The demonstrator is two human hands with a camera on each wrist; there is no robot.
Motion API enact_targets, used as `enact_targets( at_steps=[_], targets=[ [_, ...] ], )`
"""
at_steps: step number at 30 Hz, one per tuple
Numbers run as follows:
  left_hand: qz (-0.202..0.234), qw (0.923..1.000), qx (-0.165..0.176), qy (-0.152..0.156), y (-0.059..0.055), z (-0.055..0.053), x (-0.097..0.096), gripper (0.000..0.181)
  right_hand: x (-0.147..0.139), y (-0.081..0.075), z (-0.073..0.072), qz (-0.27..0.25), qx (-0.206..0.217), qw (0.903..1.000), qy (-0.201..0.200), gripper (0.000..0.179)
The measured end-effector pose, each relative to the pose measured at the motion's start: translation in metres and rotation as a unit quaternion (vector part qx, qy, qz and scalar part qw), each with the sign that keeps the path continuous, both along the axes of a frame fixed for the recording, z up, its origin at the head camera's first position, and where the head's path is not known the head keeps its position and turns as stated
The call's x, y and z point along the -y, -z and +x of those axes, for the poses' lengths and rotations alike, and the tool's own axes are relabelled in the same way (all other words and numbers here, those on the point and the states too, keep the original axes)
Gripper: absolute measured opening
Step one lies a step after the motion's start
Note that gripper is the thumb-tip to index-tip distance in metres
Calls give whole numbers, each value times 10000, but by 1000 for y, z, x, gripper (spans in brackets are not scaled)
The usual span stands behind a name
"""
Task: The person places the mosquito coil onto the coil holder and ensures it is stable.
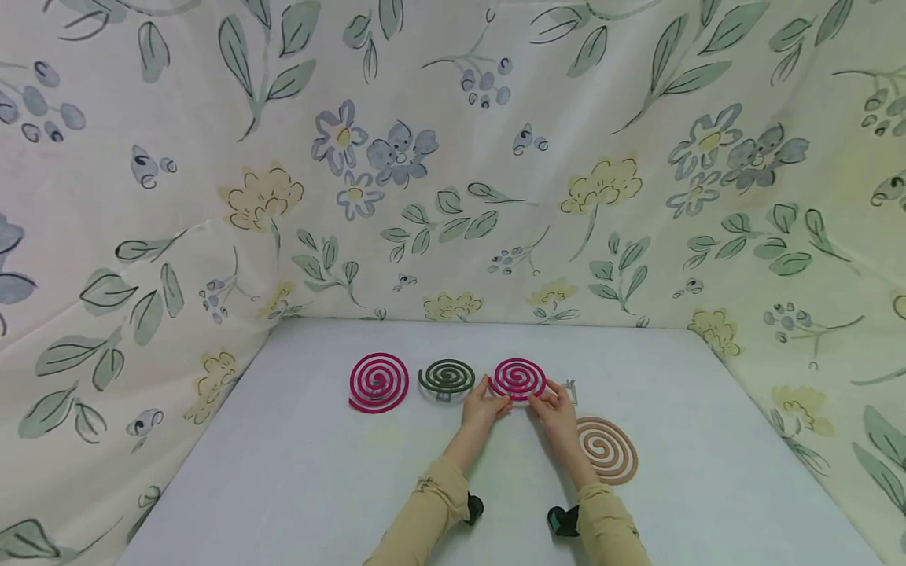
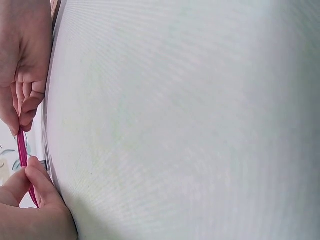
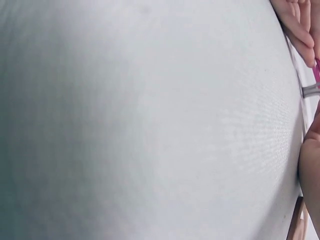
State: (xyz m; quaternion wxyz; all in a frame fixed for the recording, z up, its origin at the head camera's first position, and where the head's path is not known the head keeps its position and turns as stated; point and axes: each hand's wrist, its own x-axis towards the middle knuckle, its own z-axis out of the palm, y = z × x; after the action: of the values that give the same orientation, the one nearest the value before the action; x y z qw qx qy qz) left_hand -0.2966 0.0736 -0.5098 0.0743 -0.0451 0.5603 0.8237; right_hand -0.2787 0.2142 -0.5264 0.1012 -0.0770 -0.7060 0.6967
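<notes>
Fingers of the left hand (image 1: 486,406) and right hand (image 1: 555,407), nearly closed, pinch opposite edges of a flat magenta spiral coil (image 1: 519,376) over the white bench (image 1: 318,487), with a dark green spiral coil (image 1: 447,376) just left of them and a flat tan spiral coil (image 1: 599,448) below the right fingers.

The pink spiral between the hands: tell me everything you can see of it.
The pink spiral is a flat, round coil of one thin band with open gaps between its turns. It looks rigid and unbroken; its exact material can't be told. The left hand and right hand pinch opposite sides of its rim, holding it above the white table, right of the green spiral. A grey metal piece shows beneath; contact is unclear.
</notes>
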Motion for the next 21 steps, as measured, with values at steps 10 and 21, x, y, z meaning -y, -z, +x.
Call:
enact_targets(
  at_steps=[10, 21],
  targets=[
    [100, 9979, -644, 53, 74, -47, -8, 83, 1, 1, 1, -123, -92, 9999, 27, 58],
    [-24, 9992, -394, -39, 14, -8, 0, 76, 4, -3, 3, -200, -61, 9998, 46, 58]
  ],
)
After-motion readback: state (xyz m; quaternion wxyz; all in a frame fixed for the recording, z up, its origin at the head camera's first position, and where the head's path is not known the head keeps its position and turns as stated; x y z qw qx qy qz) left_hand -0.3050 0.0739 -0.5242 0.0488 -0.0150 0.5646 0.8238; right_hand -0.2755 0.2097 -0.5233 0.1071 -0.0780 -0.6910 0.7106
